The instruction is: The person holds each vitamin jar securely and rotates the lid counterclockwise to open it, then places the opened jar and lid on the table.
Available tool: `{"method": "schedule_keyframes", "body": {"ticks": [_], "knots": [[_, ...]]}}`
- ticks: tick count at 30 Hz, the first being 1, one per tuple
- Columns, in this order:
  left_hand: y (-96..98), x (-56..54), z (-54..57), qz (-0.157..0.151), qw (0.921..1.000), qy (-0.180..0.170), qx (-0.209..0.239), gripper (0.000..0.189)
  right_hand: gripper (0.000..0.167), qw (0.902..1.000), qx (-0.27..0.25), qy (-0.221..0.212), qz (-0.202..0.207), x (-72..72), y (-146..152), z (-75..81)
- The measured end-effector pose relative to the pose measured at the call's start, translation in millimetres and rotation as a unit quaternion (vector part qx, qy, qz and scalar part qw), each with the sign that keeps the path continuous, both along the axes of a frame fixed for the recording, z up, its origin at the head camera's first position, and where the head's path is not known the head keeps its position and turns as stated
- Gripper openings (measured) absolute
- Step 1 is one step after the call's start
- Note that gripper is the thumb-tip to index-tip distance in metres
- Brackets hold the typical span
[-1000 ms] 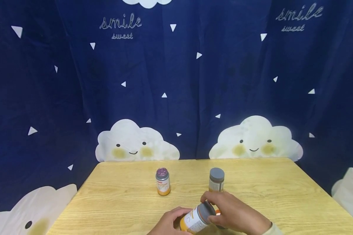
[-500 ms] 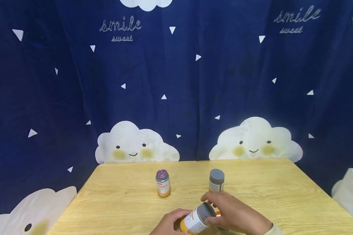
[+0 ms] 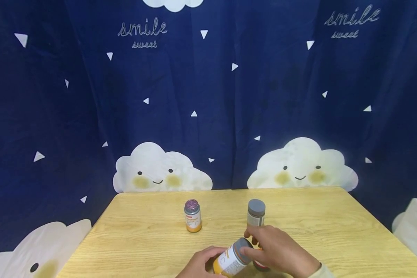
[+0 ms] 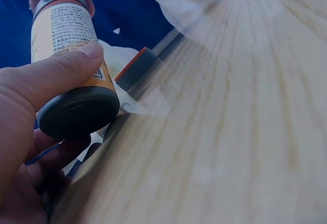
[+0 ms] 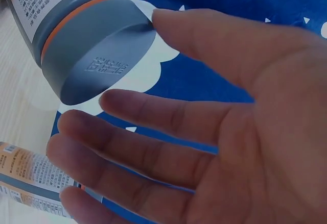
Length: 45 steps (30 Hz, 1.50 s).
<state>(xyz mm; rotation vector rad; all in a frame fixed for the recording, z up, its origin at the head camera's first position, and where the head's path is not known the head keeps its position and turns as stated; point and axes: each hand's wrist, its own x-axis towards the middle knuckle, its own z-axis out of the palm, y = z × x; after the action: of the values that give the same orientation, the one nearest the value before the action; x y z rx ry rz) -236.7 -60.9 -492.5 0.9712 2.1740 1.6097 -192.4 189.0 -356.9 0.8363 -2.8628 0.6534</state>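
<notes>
My left hand (image 3: 201, 264) grips a white-and-orange supplement bottle (image 3: 229, 261), tilted with its grey cap toward the right. In the left wrist view, my thumb lies across the label of the bottle (image 4: 66, 35). My right hand (image 3: 281, 249) is at the cap; in the right wrist view its fingers are loosely spread, and the thumb tip is at the rim of the grey cap (image 5: 102, 55). Partly hidden beneath the right hand is a small red-edged thing (image 3: 260, 265). The left wrist view shows a grey piece with an orange-red rim (image 4: 135, 71) on the table.
An uncapped bottle (image 3: 193, 220) with a purplish top stands further back on the wooden table (image 3: 142, 231). Another bottle with a grey cap (image 3: 256, 207) stands behind my right hand, its lower part hidden. A dark blue curtain (image 3: 229, 116) hangs behind the table.
My right hand's fingertips have shifted slightly right, and its thumb lies further over the cap. The left hand keeps the bottle in nearly the same place and tilt.
</notes>
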Motion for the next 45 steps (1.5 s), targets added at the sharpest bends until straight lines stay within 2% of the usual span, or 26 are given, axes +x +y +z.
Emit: {"method": "schedule_keyframes", "body": {"ticks": [4, 11, 16, 21, 25, 30, 35, 37, 41, 45], "knots": [[0.4, 0.5, -0.1, -0.005, 0.9999, 0.010, 0.006, 0.050, 0.030, 0.9997, -0.016, -0.015, 0.009, -0.6, 0.0, -0.1], [1.4, -0.4, 2.3, 0.000, 1.0000, 0.000, 0.001, 0.050, 0.026, 0.9970, -0.051, -0.039, 0.043, -2.3, 0.1, -0.2], [0.4, -0.6, 2.7, 0.000, 1.0000, -0.004, 0.003, 0.050, 0.026, 0.9959, -0.054, -0.049, 0.053, -3.5, 0.1, -0.4], [0.4, -0.1, 1.8, 0.005, 0.9998, 0.020, 0.001, 0.051, 0.026, 0.9958, -0.054, -0.051, 0.054, -3.9, -0.4, 0.0], [0.4, 0.4, 0.5, -0.001, 1.0000, 0.007, 0.005, 0.050, 0.027, 0.9953, -0.053, -0.056, 0.059, -4.5, 0.0, -0.4], [0.4, 0.9, -0.5, 0.009, 0.9996, 0.027, 0.000, 0.051, 0.026, 0.9962, -0.022, -0.035, 0.076, -4.0, 1.3, -0.6], [-0.1, 0.2, 0.3, 0.004, 1.0000, 0.002, -0.001, 0.050, 0.033, 0.9955, -0.005, -0.002, 0.094, -4.3, 0.8, 0.1], [-0.1, 0.1, 1.1, 0.002, 1.0000, -0.002, 0.001, 0.050, 0.034, 0.9954, -0.007, 0.003, 0.096, -3.9, 0.7, 0.2], [0.3, -0.1, 1.9, 0.000, 0.9999, 0.014, 0.007, 0.051, 0.034, 0.9962, -0.010, 0.001, 0.086, -2.7, 1.4, -0.2], [0.4, -1.0, 1.3, -0.009, 0.9998, 0.013, 0.011, 0.050, 0.034, 0.9978, -0.015, -0.015, 0.063, -1.2, 1.7, -0.8]]}}
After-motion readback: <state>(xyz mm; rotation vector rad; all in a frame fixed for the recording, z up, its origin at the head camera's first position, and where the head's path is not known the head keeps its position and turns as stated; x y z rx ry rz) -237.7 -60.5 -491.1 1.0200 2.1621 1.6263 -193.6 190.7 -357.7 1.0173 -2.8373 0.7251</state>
